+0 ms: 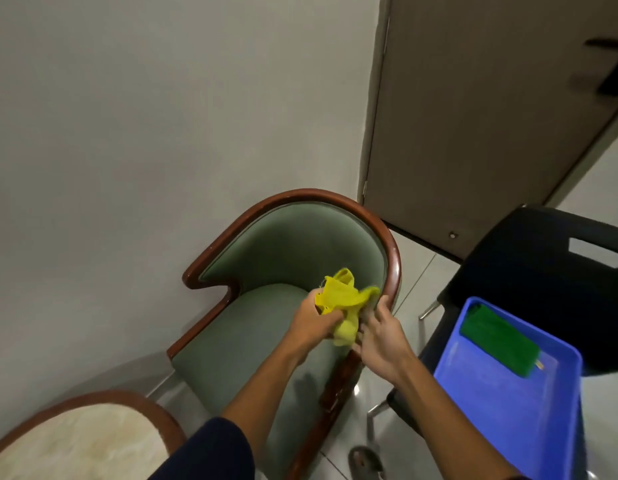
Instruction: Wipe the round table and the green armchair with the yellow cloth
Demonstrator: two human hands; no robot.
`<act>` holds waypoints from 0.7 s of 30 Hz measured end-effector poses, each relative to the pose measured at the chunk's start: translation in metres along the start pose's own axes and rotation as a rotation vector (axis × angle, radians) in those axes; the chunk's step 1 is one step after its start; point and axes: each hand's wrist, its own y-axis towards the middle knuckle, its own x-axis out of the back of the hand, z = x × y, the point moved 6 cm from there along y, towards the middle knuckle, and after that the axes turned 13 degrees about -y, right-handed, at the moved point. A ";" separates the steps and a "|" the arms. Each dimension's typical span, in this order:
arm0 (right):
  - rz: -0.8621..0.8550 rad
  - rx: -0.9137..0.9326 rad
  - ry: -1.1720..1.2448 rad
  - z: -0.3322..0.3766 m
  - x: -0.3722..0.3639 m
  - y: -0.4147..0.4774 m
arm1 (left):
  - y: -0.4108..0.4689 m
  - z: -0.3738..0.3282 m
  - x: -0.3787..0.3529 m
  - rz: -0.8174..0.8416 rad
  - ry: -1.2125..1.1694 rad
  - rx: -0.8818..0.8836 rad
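Hands over the green armchair [252, 344], seen from your head camera. Your left hand [312, 325] is closed around the yellow cloth [342, 299], which is bunched, its loose folds sticking up above your fist and a lower lobe hanging beneath it — all of it held above the right side of the seat. Your right hand [382, 336] is open, fingers spread, touching the cloth's right edge and lying just beside the chair's brown wooden arm rail. The armchair stands against the pale wall [127, 133], its curved back toward a closed door [474, 116]. The round table [82, 441] shows only as a marbled top with a wooden rim at lower left, well apart from the cloth. At right, a blue tray [508, 427] holds a green cloth [498, 341] — behind it stands a black chair [529, 258]
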 end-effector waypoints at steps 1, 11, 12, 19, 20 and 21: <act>-0.014 -0.005 0.001 -0.002 0.013 -0.005 | -0.002 -0.002 -0.005 0.002 -0.041 0.013; -0.289 -0.005 0.018 -0.012 0.214 -0.070 | 0.023 0.069 -0.123 0.219 -0.131 0.320; -0.370 -0.031 -0.046 -0.012 0.239 -0.077 | 0.032 0.083 -0.136 0.186 -0.034 0.293; -0.815 -0.304 -0.566 -0.062 0.383 -0.101 | 0.057 0.198 -0.223 0.164 0.457 0.210; -0.818 -0.337 -0.641 -0.070 0.394 -0.100 | 0.056 0.210 -0.231 0.177 0.467 0.206; -0.825 -0.372 -0.720 -0.076 0.401 -0.104 | 0.053 0.216 -0.237 0.205 0.481 0.197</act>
